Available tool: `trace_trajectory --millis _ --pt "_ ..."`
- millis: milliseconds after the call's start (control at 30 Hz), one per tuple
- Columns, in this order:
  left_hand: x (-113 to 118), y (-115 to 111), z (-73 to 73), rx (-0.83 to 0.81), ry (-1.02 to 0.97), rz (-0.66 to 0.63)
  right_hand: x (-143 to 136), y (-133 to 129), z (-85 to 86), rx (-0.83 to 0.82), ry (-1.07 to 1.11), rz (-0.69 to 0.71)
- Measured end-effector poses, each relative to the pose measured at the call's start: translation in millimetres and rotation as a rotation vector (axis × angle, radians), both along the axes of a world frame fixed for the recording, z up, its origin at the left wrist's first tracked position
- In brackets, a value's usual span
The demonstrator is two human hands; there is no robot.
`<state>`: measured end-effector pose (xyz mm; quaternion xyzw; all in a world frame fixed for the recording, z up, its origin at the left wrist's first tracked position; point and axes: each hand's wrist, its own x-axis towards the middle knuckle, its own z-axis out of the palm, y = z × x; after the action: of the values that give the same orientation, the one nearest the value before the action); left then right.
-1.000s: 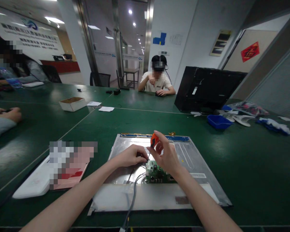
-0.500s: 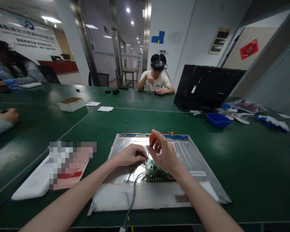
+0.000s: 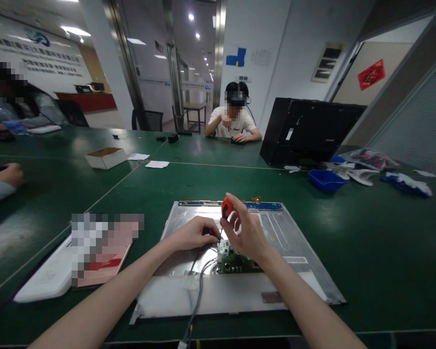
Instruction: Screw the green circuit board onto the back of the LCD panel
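A screwdriver (image 3: 227,207) with an orange and black handle stands nearly upright in my right hand (image 3: 249,232), its fingers closed around the handle. The thin shaft points down at the upper left corner of a green circuit board (image 3: 236,261). My left hand (image 3: 199,232) is beside that corner, fingers pinched together near the screwdriver's tip; what they grip is hidden. The board lies on a flat metal display panel (image 3: 290,281), which has a blue strip board (image 3: 265,206) along its far edge. Grey cables (image 3: 199,291) run from the board's left side over the near edge.
Left of the panel lie a white case (image 3: 45,276) and a pink booklet (image 3: 105,266). Farther off are a small open box (image 3: 106,159), a black monitor (image 3: 308,133) and a blue tray (image 3: 327,180). A co-worker (image 3: 234,118) sits opposite; another person's hand (image 3: 10,175) is at left.
The view has shifted very slightly. The top of the screwdriver has tilted a little to the left with my right hand; my left hand stays at the board's corner.
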<state>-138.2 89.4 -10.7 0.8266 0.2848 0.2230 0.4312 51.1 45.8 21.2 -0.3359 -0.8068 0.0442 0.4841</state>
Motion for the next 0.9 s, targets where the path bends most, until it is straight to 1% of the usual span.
trace_trajectory --millis 200,500,700,900 --pt "-1.4 -0.1 -1.8 -0.014 -0.028 0.004 -1.3 0.8 1.0 0.038 0.011 -0.013" --pt "0.6 -1.6 2.3 -0.006 0.010 0.007 1.7 -0.5 0.2 -0.024 -0.005 0.039" --pt "0.0 -0.5 -0.1 -0.020 -0.004 0.007 0.9 0.1 0.9 -0.002 0.007 -0.021" --pt "-0.3 -1.1 0.4 -0.007 -0.013 0.002 1.7 0.8 2.3 0.016 -0.001 -0.019"
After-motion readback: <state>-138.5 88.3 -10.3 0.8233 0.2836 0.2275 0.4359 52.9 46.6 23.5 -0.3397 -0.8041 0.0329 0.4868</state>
